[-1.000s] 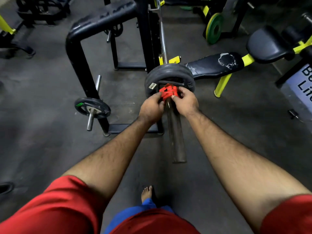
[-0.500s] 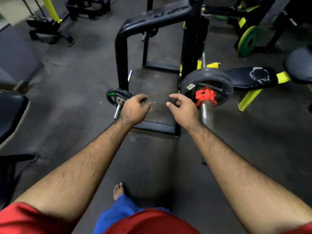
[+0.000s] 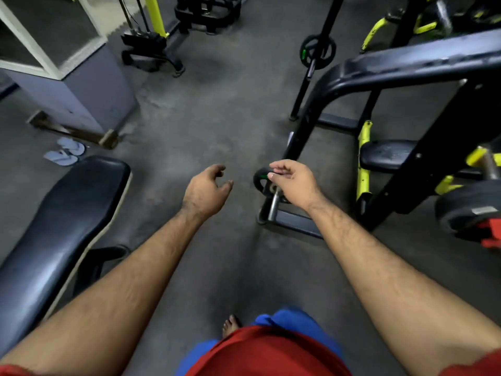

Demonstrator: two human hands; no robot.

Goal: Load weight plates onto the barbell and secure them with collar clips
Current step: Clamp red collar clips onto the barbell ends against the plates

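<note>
A dark weight plate (image 3: 466, 210) hangs on the barbell at the far right edge, with a red collar clip (image 3: 491, 236) against its near face. My left hand (image 3: 206, 192) floats over the bare floor, fingers loosely curled and apart, holding nothing. My right hand (image 3: 292, 183) hovers in front of a small black plate (image 3: 260, 181) on a storage peg of the black rack (image 3: 385, 77); its fingers are apart and nothing is in them. Both hands are well left of the loaded plate.
A black padded bench (image 3: 62, 226) lies at the lower left. Grey slippers (image 3: 65, 153) sit on the floor by a grey block (image 3: 81, 85). Another small plate (image 3: 317, 51) hangs on a far post. Yellow and black machines stand at the back. My bare foot (image 3: 230, 324) is below.
Both hands have let go of the red collar clip, which stays on the barbell. The view has swung left, so the loaded plate has slid to the right edge.
</note>
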